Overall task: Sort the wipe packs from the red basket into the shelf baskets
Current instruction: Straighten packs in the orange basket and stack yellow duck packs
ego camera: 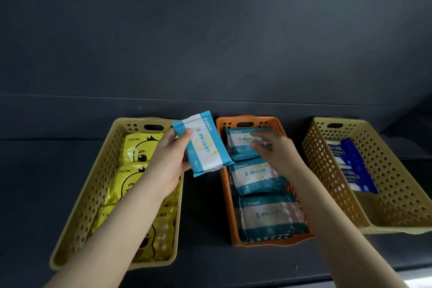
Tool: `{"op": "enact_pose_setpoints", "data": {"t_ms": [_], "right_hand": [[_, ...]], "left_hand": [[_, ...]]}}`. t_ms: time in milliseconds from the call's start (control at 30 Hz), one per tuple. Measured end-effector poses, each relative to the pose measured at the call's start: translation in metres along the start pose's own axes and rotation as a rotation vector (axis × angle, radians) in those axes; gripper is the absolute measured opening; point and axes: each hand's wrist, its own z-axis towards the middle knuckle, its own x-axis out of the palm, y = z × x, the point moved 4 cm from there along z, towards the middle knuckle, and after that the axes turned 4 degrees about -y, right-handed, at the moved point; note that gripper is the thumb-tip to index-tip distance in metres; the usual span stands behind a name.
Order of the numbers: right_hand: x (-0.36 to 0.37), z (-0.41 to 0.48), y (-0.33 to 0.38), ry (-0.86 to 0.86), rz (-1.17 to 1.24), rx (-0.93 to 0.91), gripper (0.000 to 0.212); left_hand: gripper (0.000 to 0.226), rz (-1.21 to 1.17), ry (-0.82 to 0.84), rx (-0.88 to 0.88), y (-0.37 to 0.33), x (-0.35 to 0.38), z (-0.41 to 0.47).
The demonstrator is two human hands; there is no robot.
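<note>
A blue-and-white wipe pack (203, 143) is held up by the left hand (171, 159), gripped along its left edge with the thumb across the printed face and the fingers behind. The pack is tilted, raised above the gap between the left yellow basket (93, 192) and the orange basket (225, 184), its lower right corner overlapping the orange basket's left rim.

The right hand (274, 149) is reached into the far end of the orange basket, palm down, fingers loosely curled over the rearmost pack there; whether that pack is actually gripped cannot be told, as the fingertips are blurred.

Three teal-and-white wipe packs (257, 180) are laid in a row along the orange basket, filling it nearly from end to end, so little bare floor is seen inside it.

Yellow duck-printed wipe packs (132, 163) are stacked lengthwise in the left yellow basket, partly hidden by the left forearm.

The right yellow basket (402, 196) is set apart from the orange one and angled outward; dark blue wipe packs (353, 166) are stood against its left wall, and most of its floor is left open.

All three baskets are set on a dark shelf (210, 262), with a dark back panel (210, 30) behind them and free space above.
</note>
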Motion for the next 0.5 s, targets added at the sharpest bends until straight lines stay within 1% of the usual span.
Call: {"op": "enact_pose_setpoints", "data": {"t_ms": [67, 100, 167, 233, 267, 300, 333, 367, 400, 467, 500], "right_hand": [[-0.008, -0.012, 0.011, 0.005, 0.230, 0.097, 0.027], [-0.011, -0.018, 0.016, 0.039, 0.353, 0.154, 0.026], [-0.013, -0.030, 0.026, 0.162, 0.524, 0.255, 0.027], [-0.012, -0.040, 0.032, 0.266, 0.674, 0.348, 0.022], [-0.012, -0.045, 0.032, 0.279, 0.774, 0.398, 0.018], [-0.013, -0.048, 0.031, 0.276, 0.890, 0.445, 0.019], [-0.013, -0.051, 0.028, 0.259, 0.986, 0.475, 0.027], [-0.013, -0.053, 0.025, 0.235, 1.042, 0.490, 0.036], [-0.015, -0.055, 0.021, 0.198, 1.045, 0.489, 0.039], [-0.023, -0.054, 0.013, 0.098, 0.978, 0.462, 0.028], [-0.029, -0.053, 0.009, 0.049, 0.918, 0.432, 0.023]], "left_hand": [[0.012, -0.026, 0.021, -0.011, 0.001, 0.006, -0.003], [0.012, -0.044, 0.028, -0.021, 0.002, 0.011, -0.005], [0.014, -0.104, 0.021, -0.053, 0.007, 0.022, -0.009], [0.015, -0.183, 0.022, -0.086, 0.013, 0.034, -0.015], [0.014, -0.199, 0.031, -0.093, 0.017, 0.040, -0.018], [0.013, -0.193, 0.042, -0.089, 0.020, 0.045, -0.020], [0.012, -0.179, 0.055, -0.078, 0.023, 0.049, -0.022], [0.010, -0.163, 0.075, -0.067, 0.025, 0.051, -0.024], [0.009, -0.143, 0.097, -0.060, 0.029, 0.053, -0.023], [0.007, -0.075, 0.136, -0.037, 0.033, 0.055, -0.022], [0.006, 0.019, 0.128, 0.014, 0.034, 0.053, -0.021]]}}
